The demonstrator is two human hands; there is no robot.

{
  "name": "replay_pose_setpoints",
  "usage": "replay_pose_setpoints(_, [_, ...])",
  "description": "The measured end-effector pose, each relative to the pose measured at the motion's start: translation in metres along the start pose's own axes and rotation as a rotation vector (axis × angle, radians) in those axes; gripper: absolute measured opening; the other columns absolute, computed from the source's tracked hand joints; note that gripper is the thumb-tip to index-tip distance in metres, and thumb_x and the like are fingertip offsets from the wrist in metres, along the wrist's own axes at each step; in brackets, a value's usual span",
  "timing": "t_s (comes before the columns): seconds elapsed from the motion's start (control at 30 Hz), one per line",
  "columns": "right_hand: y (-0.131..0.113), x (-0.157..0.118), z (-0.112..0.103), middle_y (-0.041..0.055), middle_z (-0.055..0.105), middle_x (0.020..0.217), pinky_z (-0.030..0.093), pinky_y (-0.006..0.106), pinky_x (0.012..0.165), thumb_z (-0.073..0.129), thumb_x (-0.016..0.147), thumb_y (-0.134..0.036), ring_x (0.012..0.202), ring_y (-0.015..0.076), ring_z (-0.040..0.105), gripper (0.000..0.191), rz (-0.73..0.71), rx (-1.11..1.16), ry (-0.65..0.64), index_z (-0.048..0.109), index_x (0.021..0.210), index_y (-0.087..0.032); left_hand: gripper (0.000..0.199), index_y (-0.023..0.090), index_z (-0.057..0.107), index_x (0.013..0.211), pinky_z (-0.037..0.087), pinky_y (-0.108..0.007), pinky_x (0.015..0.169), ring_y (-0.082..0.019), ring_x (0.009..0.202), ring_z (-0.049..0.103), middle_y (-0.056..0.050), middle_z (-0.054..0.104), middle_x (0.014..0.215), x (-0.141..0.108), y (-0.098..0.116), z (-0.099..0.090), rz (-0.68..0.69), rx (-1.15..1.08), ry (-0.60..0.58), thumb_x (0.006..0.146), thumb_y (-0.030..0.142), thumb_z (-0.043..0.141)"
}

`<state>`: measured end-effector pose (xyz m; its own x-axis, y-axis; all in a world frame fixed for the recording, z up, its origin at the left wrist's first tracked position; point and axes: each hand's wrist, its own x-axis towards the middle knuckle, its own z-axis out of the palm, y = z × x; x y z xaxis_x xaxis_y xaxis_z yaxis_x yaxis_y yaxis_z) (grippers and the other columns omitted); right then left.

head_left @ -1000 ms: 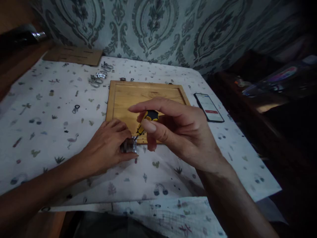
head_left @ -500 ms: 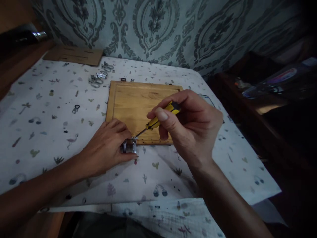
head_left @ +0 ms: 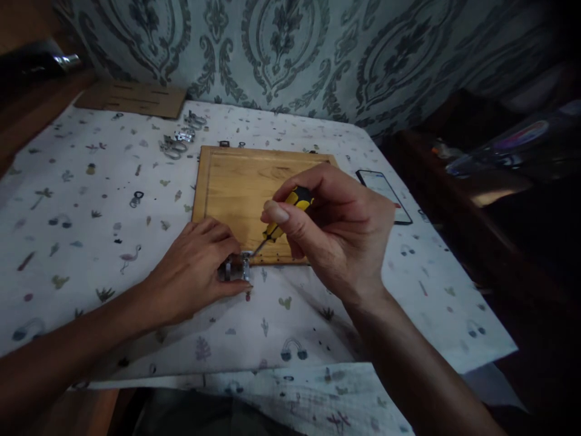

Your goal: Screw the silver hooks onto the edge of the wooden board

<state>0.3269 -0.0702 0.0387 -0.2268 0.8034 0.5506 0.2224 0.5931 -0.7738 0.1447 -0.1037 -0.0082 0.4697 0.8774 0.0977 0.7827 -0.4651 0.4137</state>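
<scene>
Your left hand (head_left: 200, 260) pinches metal hinge (head_left: 246, 267) toward front edge of bench (head_left: 186, 348); right hand (head_left: 340, 236) grips screwdriver (head_left: 273, 232). Hinge likely stiff, slick: hold by sides.

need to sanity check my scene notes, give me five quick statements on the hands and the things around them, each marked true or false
1. The right hand holds a yellow-and-black screwdriver. True.
2. Both hands grip the screwdriver. False: the left hand holds a small metal part by the near edge of the wooden board.
3. The phone lies to the right of the board. True.
4. The screwdriver's tip points straight up. False: it points down toward the metal part.
5. A cardboard piece lies on the far left of the table. True.
</scene>
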Motion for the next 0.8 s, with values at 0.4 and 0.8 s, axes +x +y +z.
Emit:
replay_pose_setpoints(0.4, [-0.0003,-0.0019,-0.0030,-0.0023,0.064,0.069,0.041,0.023,0.040,0.070,0.081,-0.048,0.048,0.0095,0.050,0.026,0.013,-0.006,0.050,0.061,0.077,-0.024,0.035,0.017,0.065,0.087,0.043,-0.044,0.083,-0.027,0.097,0.051,-0.006,0.062,0.095,0.0019,0.0029,-0.0048,-0.017,-0.003,-0.048,0.075,0.049,0.071])
replay_pose_setpoints(0.8, [0.0030,-0.0022,-0.0016,-0.0013,0.063,0.070,0.038,0.027,0.039,0.070,0.081,-0.045,0.049,0.0124,0.049,0.022,0.059,0.019,0.023,0.058,0.078,-0.027,0.037,0.019,0.065,0.089,0.041,-0.042,0.082,-0.027,0.098,0.050,-0.006,0.061,0.096,0.0013,0.0023,-0.0040,-0.015,-0.001,-0.035,0.076,0.053,0.069])
